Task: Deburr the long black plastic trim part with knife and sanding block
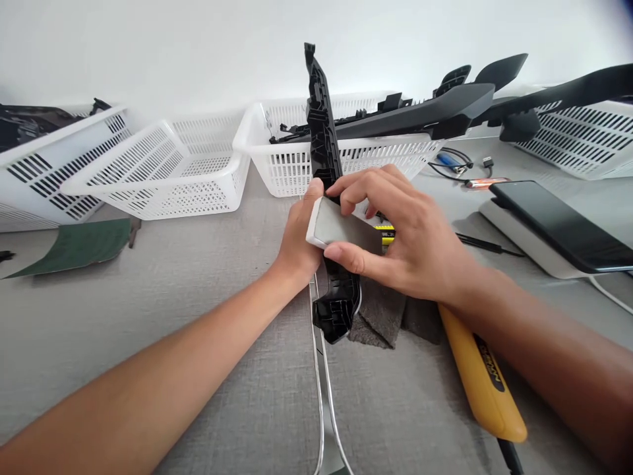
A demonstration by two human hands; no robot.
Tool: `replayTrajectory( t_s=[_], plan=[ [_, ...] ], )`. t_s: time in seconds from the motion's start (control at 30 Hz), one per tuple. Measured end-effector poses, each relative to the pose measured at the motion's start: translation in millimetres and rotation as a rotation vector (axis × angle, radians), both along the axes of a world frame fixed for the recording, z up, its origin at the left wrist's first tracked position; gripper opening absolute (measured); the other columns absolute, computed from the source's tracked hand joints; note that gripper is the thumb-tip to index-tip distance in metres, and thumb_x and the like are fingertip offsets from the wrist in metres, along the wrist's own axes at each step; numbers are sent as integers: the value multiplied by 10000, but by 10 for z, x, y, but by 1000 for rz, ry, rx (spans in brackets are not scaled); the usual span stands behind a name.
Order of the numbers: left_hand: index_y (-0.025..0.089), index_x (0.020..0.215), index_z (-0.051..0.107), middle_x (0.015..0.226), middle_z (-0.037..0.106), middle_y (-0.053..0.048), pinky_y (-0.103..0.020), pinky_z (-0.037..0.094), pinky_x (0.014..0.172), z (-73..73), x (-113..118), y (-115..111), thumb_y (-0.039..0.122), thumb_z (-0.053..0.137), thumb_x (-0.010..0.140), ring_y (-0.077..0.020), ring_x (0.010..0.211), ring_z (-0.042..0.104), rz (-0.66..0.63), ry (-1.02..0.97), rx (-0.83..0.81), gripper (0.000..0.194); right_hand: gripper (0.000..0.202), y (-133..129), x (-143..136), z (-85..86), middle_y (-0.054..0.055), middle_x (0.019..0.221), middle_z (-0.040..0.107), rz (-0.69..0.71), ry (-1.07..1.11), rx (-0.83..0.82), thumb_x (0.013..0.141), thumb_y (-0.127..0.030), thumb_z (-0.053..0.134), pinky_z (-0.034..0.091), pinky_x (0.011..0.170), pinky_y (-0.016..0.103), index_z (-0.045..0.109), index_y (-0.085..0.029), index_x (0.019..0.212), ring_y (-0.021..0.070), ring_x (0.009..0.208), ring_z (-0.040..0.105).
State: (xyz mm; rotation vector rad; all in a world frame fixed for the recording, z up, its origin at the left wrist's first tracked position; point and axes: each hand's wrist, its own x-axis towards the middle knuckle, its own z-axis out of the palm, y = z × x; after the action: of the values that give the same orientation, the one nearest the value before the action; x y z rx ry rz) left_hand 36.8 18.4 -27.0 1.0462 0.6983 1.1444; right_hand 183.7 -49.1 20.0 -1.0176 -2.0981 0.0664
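My left hand [300, 239] is closed around the middle of a long black plastic trim piece [324, 135], which stands up at a slight tilt with its ribbed side toward me. Between the thumb and fingers of my right hand [413, 231] is a flat grey block with a white edge [336, 223]. The block lies across the front of the trim piece, over my left fingers; whether it touches the plastic I cannot tell. Below them, a dark grey cloth [380, 316] lies on the table beside a shiny metal loop [320, 396].
White baskets [188, 191] line the back, with black plastic parts [405, 119] sticking out of some. A curved green sheet [84, 247] lies left. A yellow-handled corded tool [482, 376] rests under my right forearm. A phone [558, 218] on a white box, cables and a yellow-black cutter [386, 235] are to the right.
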Motion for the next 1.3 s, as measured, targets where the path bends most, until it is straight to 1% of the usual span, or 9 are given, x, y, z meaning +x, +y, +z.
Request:
replayTrajectory(
  t_s=[0.13, 0.3, 0.4, 0.53, 0.7, 0.87, 1.07, 1.23, 1.3],
  plan=[
    [212, 691, 469, 669, 438, 38, -249, 403, 594, -9, -11, -18, 478, 572, 1055, -109, 609, 454, 71, -7, 155, 463, 263, -28, -17, 12, 66, 1139, 707, -72, 11, 7, 887, -286, 757, 595, 854, 507, 602, -276, 1100, 313, 1036, 666],
    [209, 742, 554, 729, 489, 18, -266, 460, 666, 27, -21, -20, 491, 573, 1051, -153, 747, 574, 144, 85, 84, 419, 377, -46, -39, 34, 75, 1192, 705, -98, 23, 1, 872, -202, 699, 594, 960, 503, 623, -292, 1230, 312, 1119, 668],
    [208, 729, 542, 742, 504, 13, -267, 494, 704, 63, -15, -33, 495, 560, 1056, -162, 802, 604, 160, 105, 68, 435, 348, -30, -13, 26, 114, 1153, 677, -79, 28, -11, 839, -237, 706, 606, 863, 486, 646, -235, 1181, 319, 1056, 664],
    [212, 717, 502, 737, 500, 19, -263, 527, 728, 100, -2, -68, 475, 540, 1068, -151, 805, 612, 190, 116, 60, 441, 340, -14, 17, 12, 99, 1166, 662, -54, -17, -67, 811, -297, 733, 604, 797, 472, 648, -247, 1136, 303, 981, 660],
    [207, 726, 519, 796, 539, 13, -276, 550, 783, 109, 3, -84, 472, 558, 1060, -167, 897, 640, 156, 131, 76, 428, 294, -2, 35, 29, 117, 1186, 656, -154, 38, -34, 836, -256, 710, 594, 837, 470, 657, -226, 1124, 294, 1022, 652],
    [212, 761, 538, 777, 510, 13, -260, 523, 710, 90, 5, -64, 473, 550, 1059, -167, 870, 636, 165, 130, 29, 396, 364, 1, 43, 40, 143, 1283, 633, 34, 4, -75, 779, -261, 730, 591, 919, 482, 652, -196, 1128, 301, 1084, 645],
    [216, 799, 575, 809, 575, 10, -297, 531, 792, 88, -4, -61, 488, 556, 1053, -189, 924, 644, 112, 101, 68, 373, 318, 20, 73, 23, 120, 1286, 656, -92, 48, -61, 808, -248, 722, 606, 889, 488, 650, -244, 1118, 311, 1088, 658],
    [208, 835, 612, 794, 583, 15, -267, 491, 727, 134, -4, -94, 391, 509, 1085, -151, 809, 602, 106, 112, 92, 326, 315, -13, 42, 48, 137, 1386, 621, 25, 1, -85, 808, -296, 741, 587, 967, 512, 642, -229, 1099, 330, 1172, 643],
    [205, 818, 605, 776, 565, 18, -254, 470, 698, 134, 5, -95, 378, 499, 1089, -135, 760, 574, 99, 109, 107, 339, 324, -12, 43, 52, 144, 1410, 616, 11, -11, -80, 803, -299, 746, 579, 983, 516, 652, -227, 1105, 336, 1195, 638]
  ],
)
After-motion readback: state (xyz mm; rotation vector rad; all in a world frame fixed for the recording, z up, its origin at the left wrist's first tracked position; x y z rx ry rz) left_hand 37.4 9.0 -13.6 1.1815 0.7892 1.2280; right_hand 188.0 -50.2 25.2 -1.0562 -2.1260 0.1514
